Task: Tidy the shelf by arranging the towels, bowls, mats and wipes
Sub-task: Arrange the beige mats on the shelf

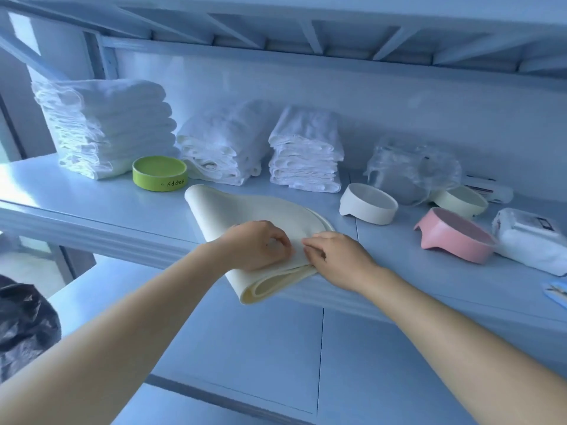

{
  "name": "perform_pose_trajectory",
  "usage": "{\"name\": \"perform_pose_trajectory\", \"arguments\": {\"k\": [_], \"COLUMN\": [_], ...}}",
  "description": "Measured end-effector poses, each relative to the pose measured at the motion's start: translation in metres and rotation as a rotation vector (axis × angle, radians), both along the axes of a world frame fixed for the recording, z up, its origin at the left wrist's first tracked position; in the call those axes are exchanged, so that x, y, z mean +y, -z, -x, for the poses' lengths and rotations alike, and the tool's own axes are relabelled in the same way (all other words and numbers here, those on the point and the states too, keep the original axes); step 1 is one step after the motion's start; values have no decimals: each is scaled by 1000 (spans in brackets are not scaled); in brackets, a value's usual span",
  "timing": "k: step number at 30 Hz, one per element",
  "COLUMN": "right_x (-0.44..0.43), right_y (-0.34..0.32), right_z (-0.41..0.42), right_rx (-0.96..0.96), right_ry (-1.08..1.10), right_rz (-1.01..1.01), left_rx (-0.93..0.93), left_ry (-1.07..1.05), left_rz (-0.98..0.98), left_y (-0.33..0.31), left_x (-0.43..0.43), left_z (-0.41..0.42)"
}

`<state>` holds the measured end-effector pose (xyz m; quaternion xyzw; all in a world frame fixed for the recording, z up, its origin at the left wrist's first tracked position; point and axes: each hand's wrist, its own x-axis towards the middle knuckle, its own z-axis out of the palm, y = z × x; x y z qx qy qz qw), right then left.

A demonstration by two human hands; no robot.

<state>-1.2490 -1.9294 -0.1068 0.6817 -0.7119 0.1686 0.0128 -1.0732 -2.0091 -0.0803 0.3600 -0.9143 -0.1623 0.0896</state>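
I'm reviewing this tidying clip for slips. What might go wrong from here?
The folded cream mat juts past the shelf front edge, held by the left hand and right hand; released, it may slide off or spring open.
The white bowl stands just right of the mat; swinging the mat could knock it.
The pink bowl sits tilted and might rock if bumped.

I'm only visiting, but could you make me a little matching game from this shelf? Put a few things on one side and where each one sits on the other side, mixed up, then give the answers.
Things:
1. green bowl
2. pink bowl
3. cream mat
4. tallest towel stack

Places:
A. far left, at the back
B. on the right, beside the wipes pack
C. at the front edge, held by the left hand and right hand
D. just in front of the towels, left of the mat

Pairs: 1-D, 2-B, 3-C, 4-A
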Motion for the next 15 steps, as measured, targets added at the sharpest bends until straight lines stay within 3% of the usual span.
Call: {"name": "perform_pose_trajectory", "arguments": {"k": [6,10,15], "right_x": [17,21,17], "right_y": [-1,-2,-2], "right_z": [9,16,18], "right_rx": [-22,-174,-119], "right_ry": [-174,-256,-295], "right_rz": [-35,-88,-39], "left_rx": [-115,-155,-161], "left_ry": [-68,-77,-131], "left_rz": [123,175,380], "left_y": [10,16,19], "left_x": [39,52,64], "left_z": [0,-6,-8]}}
